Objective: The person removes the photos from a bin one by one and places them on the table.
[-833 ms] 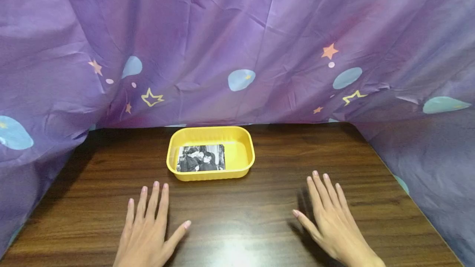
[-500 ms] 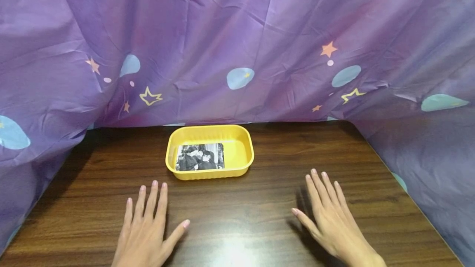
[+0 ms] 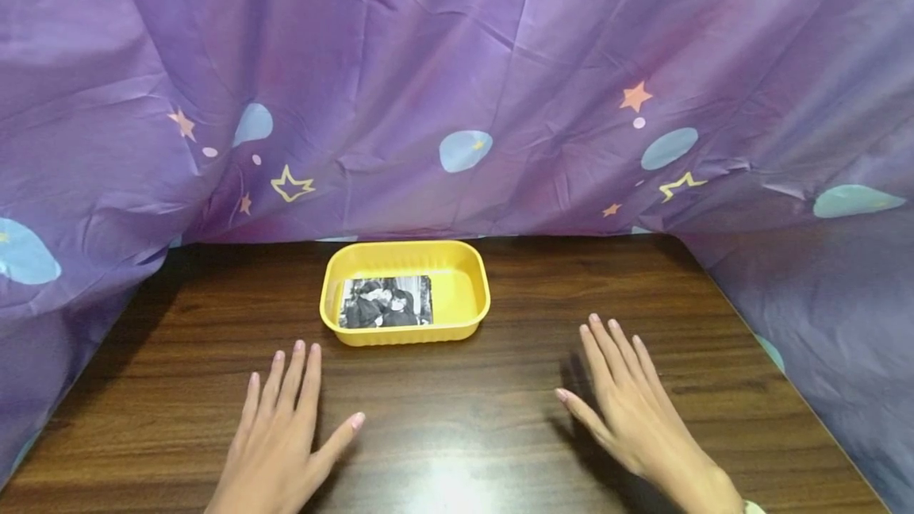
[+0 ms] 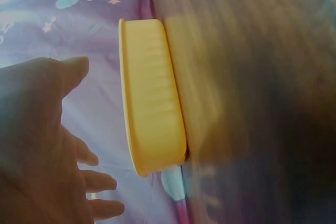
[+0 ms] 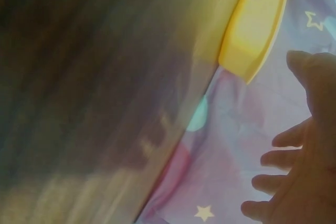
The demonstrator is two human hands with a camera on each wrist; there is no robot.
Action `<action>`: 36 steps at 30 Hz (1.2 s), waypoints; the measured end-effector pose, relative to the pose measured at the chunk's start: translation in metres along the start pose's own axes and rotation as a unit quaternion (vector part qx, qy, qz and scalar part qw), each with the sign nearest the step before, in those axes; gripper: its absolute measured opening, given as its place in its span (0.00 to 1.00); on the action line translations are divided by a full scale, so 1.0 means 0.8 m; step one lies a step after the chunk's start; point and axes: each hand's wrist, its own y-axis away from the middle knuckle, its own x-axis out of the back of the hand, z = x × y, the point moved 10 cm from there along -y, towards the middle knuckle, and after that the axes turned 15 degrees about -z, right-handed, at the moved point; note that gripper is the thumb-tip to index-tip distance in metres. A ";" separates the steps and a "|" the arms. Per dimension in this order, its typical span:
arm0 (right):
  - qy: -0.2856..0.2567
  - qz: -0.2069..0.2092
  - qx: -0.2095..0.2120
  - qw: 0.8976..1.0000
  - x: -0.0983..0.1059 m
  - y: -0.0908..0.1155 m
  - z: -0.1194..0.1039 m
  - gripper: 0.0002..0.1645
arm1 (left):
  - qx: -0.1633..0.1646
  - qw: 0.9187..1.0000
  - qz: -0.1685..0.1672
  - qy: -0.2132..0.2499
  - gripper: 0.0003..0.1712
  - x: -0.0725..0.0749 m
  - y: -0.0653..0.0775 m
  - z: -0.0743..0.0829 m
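Observation:
A yellow plastic basket with rounded corners stands near the back of the table, left of centre. Inside it, toward its left, lies a black-and-white photo of people in dark clothes. My left hand, palm down with fingers straight and thumb spread, is in front of the basket's left end and holds nothing. To the right and nearer me, my right hand is likewise stretched out and bare, its shadow falling on the wood beside it. Both wrist views show the basket's outer wall beyond the fingers.
The dark wood-grain table has its back edge against a purple curtain printed with stars and blue shapes. The curtain also hangs along the left and right sides. A bright glare spot shows near the table's front.
Both hands have shifted slightly forward, the right one also a little to the left, and a light band has come into view at its wrist. The basket and photo stay in place.

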 end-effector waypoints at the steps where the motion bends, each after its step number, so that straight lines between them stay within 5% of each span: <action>1: -0.001 -0.001 0.003 1.000 0.001 -0.003 0.000 0.51 | 0.002 1.000 -0.007 0.005 0.57 0.001 -0.001 -0.001; 9: -0.012 -0.011 0.027 0.999 0.007 -0.037 -0.003 0.50 | 0.011 0.998 -0.032 0.050 0.58 0.014 -0.016 -0.011; 18: -0.061 -0.031 0.071 0.995 0.017 -0.102 -0.013 0.48 | 0.022 0.991 -0.041 0.125 0.54 0.033 -0.056 -0.034; 28: -0.154 -0.077 0.090 0.981 0.018 -0.200 -0.049 0.43 | 0.065 0.966 -0.071 0.241 0.47 0.026 -0.107 -0.072; 36: -0.197 -0.128 0.088 0.968 -0.019 -0.272 -0.085 0.41 | 0.077 0.959 -0.069 0.265 0.43 0.017 -0.128 -0.076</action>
